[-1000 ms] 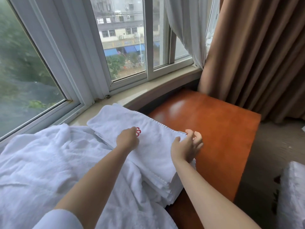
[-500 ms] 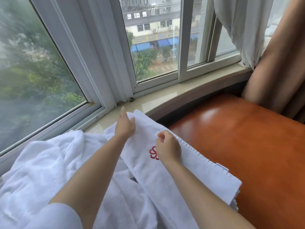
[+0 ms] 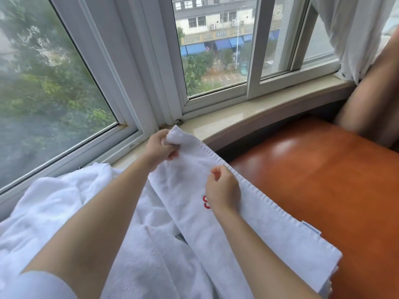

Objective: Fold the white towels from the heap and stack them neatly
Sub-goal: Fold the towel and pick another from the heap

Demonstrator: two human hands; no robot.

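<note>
Towel (image 3: 248,223) lies on table (image 3: 323,180) right of heap (image 3: 75,212). Left hand (image 3: 159,147) pinches far corner; right hand (image 3: 223,188) pinches hem mid-edge. Soft, light, floppy — prob. grip corners, hems.

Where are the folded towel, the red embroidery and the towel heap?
folded towel (image 3: 248,225): head view, bare terry near its ribbed edge.
red embroidery (image 3: 206,202): head view, the part showing left of the right hand.
towel heap (image 3: 71,203): head view, rumpled top left of the left forearm.
</note>
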